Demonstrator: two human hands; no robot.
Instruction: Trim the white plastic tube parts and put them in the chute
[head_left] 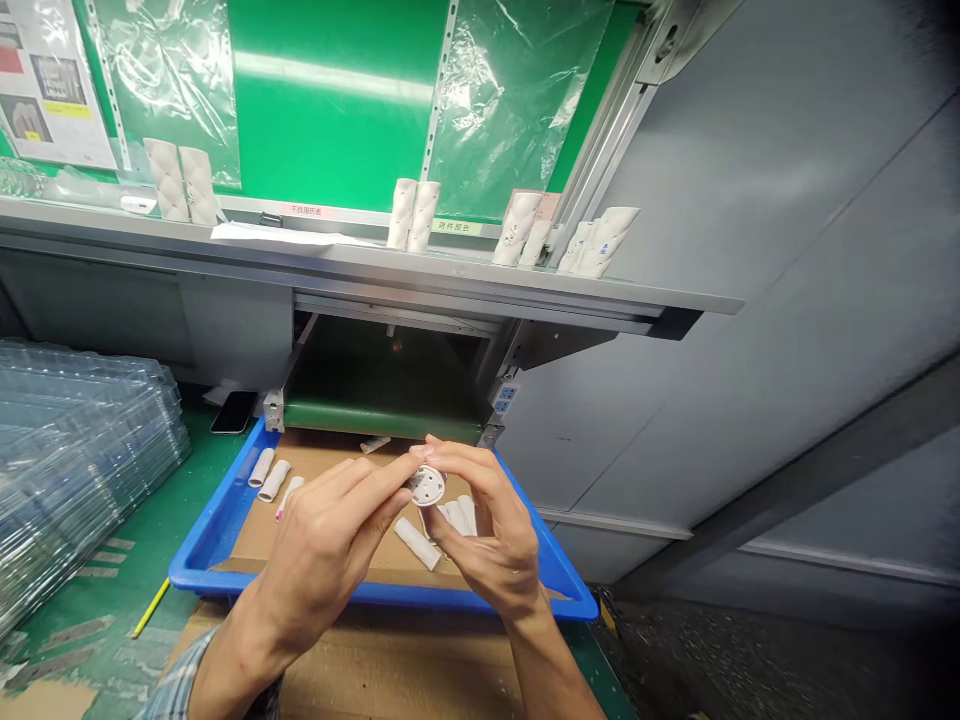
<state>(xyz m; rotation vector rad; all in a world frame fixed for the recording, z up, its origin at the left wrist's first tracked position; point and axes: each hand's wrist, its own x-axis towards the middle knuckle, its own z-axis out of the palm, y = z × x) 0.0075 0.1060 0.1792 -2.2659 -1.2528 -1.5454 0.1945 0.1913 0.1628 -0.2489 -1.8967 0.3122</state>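
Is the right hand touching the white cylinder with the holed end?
Touching: the head view shows the right hand with fingers against the white cylinder's upper edge.

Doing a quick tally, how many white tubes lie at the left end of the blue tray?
3: the leftmost tube, the middle tube beside it, and a third tube by the left hand; the hand may hide more.

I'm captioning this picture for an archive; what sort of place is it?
Probably a factory workstation, perhaps for sorting or packing. A conveyor belt ends at a blue tray of small white cylindrical parts, and clear plastic packaging is stacked on the left.
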